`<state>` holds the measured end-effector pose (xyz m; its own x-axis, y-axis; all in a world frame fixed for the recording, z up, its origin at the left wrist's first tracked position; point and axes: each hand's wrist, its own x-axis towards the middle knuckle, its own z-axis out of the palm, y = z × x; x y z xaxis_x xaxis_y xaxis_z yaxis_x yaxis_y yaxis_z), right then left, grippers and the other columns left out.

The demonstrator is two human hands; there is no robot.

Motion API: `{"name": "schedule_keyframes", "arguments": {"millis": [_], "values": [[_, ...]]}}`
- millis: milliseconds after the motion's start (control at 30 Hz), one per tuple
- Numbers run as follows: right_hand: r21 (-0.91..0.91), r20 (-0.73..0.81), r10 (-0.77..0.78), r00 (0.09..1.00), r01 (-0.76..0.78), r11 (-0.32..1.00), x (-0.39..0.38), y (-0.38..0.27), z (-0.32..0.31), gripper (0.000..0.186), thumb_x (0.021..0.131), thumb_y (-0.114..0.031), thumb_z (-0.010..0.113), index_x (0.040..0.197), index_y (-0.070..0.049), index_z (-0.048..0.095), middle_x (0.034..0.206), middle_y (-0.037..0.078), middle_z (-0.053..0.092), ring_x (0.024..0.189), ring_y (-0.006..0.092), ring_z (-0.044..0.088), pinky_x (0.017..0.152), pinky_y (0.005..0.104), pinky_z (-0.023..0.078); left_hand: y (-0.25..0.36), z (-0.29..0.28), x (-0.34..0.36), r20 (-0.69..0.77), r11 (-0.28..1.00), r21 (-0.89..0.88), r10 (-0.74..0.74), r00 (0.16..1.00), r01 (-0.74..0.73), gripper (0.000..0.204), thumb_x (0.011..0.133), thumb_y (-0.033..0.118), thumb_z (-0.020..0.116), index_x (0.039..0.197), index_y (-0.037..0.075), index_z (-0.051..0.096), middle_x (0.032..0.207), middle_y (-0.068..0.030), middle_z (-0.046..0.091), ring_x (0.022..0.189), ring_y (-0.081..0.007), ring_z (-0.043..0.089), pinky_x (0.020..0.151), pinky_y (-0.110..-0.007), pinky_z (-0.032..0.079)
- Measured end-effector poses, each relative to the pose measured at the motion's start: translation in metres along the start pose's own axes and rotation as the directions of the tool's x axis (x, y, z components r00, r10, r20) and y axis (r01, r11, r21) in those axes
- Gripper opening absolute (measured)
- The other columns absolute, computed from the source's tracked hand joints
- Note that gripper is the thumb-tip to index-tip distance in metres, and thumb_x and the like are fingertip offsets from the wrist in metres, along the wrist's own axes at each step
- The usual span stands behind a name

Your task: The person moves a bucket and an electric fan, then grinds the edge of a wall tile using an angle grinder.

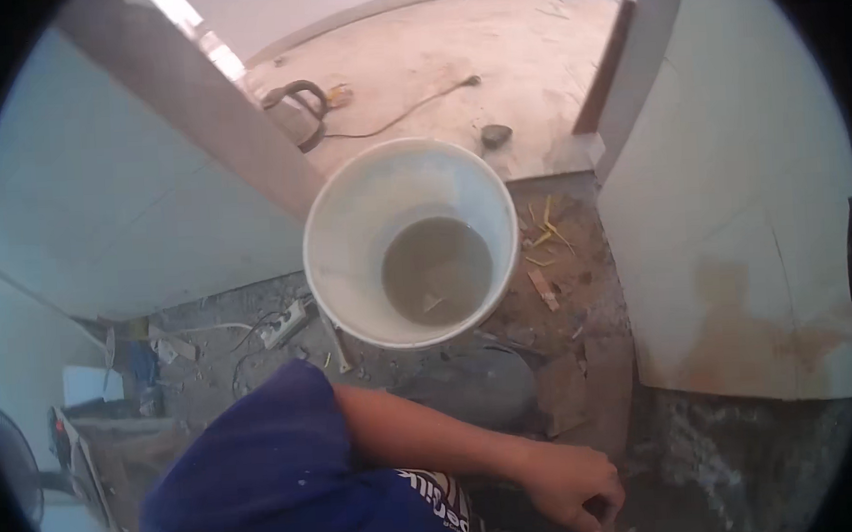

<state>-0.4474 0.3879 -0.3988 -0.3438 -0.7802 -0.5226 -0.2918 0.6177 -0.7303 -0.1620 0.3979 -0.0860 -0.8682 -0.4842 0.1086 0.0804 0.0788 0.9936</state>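
Note:
My left arm, in a blue sleeve, reaches across the lower part of the head view toward the right. At its end my left hand (575,489) is closed, with the fingers bent and the thumb curled toward them near the lower edge. What it grips, if anything, is hidden. My right hand cannot be made out in the picture. Beyond the arm stands a large white bucket (349,260), upright on the dirty floor. Murky grey-brown water (436,270) lies in its bottom, with a small pale piece showing in it. Neither hand touches the bucket.
A white power strip (287,323) with cords lies left of the bucket. Yellow scraps (547,231) and debris litter the floor to its right. Pale panels (731,211) flank both sides. Beyond the doorway lie a cable (408,115) and a dark lump (496,135).

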Motion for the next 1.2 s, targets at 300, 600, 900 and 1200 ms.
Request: {"name": "schedule_keyframes", "arguments": {"millis": [300, 600, 900, 1200], "values": [[0.105, -0.208, 0.118, 0.971, -0.098, 0.99, -0.075, 0.104, -0.05, 0.065, 0.069, -0.024, 0.085, 0.124, 0.003, 0.064, 0.109, 0.013, 0.07, 0.094, 0.024, 0.065, 0.083, 0.0392, 0.053, -0.013, -0.013, 0.011, 0.22, 1.0, 0.011, -0.001, 0.976, -0.002, 0.025, 0.09, 0.029, 0.072, 0.101, 0.006, 0.068, 0.09, -0.0158, 0.071, 0.089, -0.0379, 0.069, 0.078, -0.047, 0.053], [0.293, -0.597, 0.42, 0.684, -0.301, 0.907, -0.261, 0.18, -0.027, 0.061, 0.07, -0.025, 0.083, 0.121, 0.003, 0.065, 0.106, 0.013, 0.071, 0.095, 0.0232, 0.067, 0.085, 0.0397, 0.053, 0.007, -0.064, 0.136, 0.477, 0.906, 0.386, -0.035, 0.878, -0.173, 0.025, 0.09, 0.025, 0.074, 0.106, 0.006, 0.07, 0.099, -0.0144, 0.072, 0.094, -0.0261, 0.071, 0.08, -0.035, 0.054], [0.528, -0.752, 0.611, 0.248, -0.327, 0.783, -0.444, 0.131, 0.06, 0.062, 0.073, -0.029, 0.082, 0.121, 0.005, 0.064, 0.109, 0.018, 0.074, 0.101, 0.0286, 0.071, 0.089, 0.0413, 0.054, -0.035, -0.199, 0.084, 0.628, 0.536, 0.766, -0.504, 0.593, -0.356, 0.037, 0.084, 0.014, 0.078, 0.119, 0.006, 0.07, 0.12, -0.0145, 0.07, 0.117, -0.0312, 0.065, 0.103, -0.042, 0.05], [0.723, -0.663, 0.714, -0.225, -0.438, 0.534, -0.562, 0.138, 0.209, 0.056, 0.074, -0.028, 0.078, 0.116, 0.005, 0.066, 0.101, 0.015, 0.072, 0.092, 0.0245, 0.069, 0.082, 0.0408, 0.053, -0.076, -0.255, 0.011, 0.275, 0.319, 0.944, -0.905, 0.324, 0.089, 0.053, 0.088, 0.026, 0.078, 0.131, 0.0, 0.062, 0.125, -0.0228, 0.067, 0.112, -0.0359, 0.067, 0.096, -0.043, 0.053]]}}
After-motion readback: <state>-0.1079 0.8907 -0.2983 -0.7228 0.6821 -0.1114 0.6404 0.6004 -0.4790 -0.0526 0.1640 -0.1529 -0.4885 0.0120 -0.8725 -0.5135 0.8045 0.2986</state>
